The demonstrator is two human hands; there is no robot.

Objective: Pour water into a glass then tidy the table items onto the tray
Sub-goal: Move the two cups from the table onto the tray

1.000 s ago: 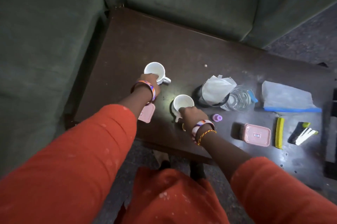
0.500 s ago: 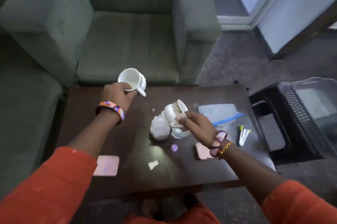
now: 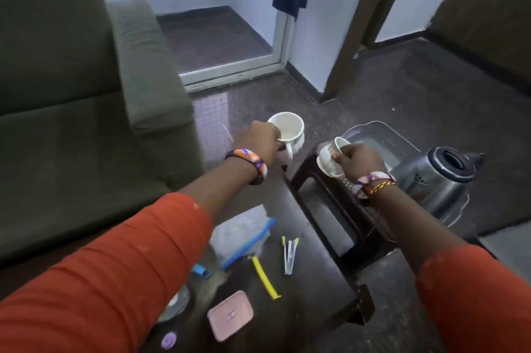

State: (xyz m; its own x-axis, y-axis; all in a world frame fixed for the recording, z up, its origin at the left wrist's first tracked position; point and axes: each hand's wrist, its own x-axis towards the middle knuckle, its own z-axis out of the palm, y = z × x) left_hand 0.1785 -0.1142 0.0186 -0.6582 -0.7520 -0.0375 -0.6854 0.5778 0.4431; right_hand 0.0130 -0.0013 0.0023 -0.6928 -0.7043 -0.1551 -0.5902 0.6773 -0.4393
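Now the left hand (image 3: 260, 141) grips a white mug (image 3: 288, 130) by its handle, mouth facing up; the right hand (image 3: 360, 161) is closed on a patterned cup (image 3: 330, 157), tilted sideways, just before the clear tray (image 3: 373, 134); beyond the right fingers stands a steel kettle (image 3: 442, 177) on the tray.

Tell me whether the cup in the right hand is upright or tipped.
Tipped. The cup in the right hand leans over, its rim facing up and left, above the clear tray.
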